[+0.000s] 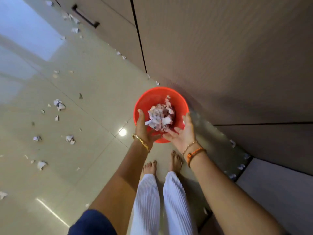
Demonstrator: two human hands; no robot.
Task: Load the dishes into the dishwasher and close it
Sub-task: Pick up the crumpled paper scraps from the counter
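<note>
A red bucket [153,100] stands on the glossy tiled floor [88,92], right against the foot of a wall of brown cupboard doors [220,56]. Both hands are held over its mouth. The left hand [144,128] is at the near left rim, palm turned inward, fingers [141,114] spread and loose. The right hand [182,133] is at the near right rim, palm up and cupped, its fingers likewise released, not clenched on anything. Between the two palms, over the inside of the bucket, is a clump of crumpled white paper scraps [160,116]; whether it rests in the bucket or is in the air between the hands cannot be told.

A gold bangle [141,141] sits on the left wrist, and a thin chain and an orange thread band [194,154] on the right. Below the hands are two bare feet [162,164] and white ribbed trousers [160,200].

More torn paper bits [59,104] lie scattered over the floor to the left and along the foot of the cupboards. A dark bar handle [84,16] is fixed to a cupboard door at the upper left.

No dishes or dishwasher can be made out in this view
</note>
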